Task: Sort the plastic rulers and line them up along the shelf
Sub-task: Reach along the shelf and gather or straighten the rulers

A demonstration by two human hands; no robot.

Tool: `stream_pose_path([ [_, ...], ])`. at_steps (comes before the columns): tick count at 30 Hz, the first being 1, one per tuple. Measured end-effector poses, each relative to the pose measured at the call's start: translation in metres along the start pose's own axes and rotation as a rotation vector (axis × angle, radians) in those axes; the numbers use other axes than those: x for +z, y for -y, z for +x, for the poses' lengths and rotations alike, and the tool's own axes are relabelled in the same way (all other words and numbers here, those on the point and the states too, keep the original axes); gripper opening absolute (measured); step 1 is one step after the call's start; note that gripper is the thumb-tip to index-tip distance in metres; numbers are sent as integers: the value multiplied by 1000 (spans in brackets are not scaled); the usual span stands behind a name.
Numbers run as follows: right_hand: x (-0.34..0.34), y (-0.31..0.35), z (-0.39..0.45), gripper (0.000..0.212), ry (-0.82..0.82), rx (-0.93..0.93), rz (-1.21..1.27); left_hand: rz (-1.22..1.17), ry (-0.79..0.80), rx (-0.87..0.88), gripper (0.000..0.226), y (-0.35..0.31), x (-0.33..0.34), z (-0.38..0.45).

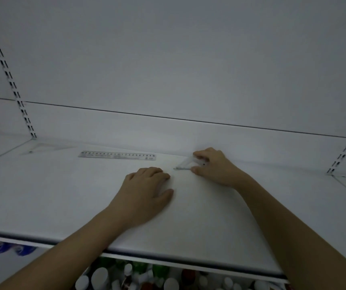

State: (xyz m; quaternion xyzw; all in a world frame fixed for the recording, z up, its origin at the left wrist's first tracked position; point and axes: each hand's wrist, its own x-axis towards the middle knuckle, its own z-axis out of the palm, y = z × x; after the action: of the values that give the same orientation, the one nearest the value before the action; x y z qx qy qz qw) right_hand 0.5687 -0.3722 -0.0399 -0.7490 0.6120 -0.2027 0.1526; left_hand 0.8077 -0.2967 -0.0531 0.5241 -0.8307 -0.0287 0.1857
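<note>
A clear straight ruler (117, 155) with black numbers lies flat near the back of the white shelf (42, 195). Left of it, a clear triangular set square (48, 147) lies in the back left corner, faint against the shelf. My right hand (214, 166) grips a small clear triangular set square (185, 164) between thumb and fingers, its corner touching the shelf to the right of the straight ruler. My left hand (147, 189) rests palm down on the shelf just left of that triangle, fingers curled, holding nothing.
Slotted metal uprights stand at the back left (11, 80) and back right (345, 151). The white back wall rises behind the shelf. Under the shelf's front edge a lower shelf holds several bottles and jars (136, 277).
</note>
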Motion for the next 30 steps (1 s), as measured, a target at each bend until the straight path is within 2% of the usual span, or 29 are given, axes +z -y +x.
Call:
stream_pose_path([
  [6,-6,4,-9,55,13,4,41,-32,23,-24,75,-1,0,0],
  [11,-20,13,-27,41,-111,77,184,-37,70,-43,52,1,4,2],
  [17,-28,31,-63,40,-164,175,62,-16,91,-10,53,-1,-5,-2],
  [24,-39,40,-131,55,-97,332,-153,51,193,-37,57,-11,-16,-3],
  [30,-66,33,-192,58,-132,456,-213,-37,232,82,61,-89,-24,-14],
])
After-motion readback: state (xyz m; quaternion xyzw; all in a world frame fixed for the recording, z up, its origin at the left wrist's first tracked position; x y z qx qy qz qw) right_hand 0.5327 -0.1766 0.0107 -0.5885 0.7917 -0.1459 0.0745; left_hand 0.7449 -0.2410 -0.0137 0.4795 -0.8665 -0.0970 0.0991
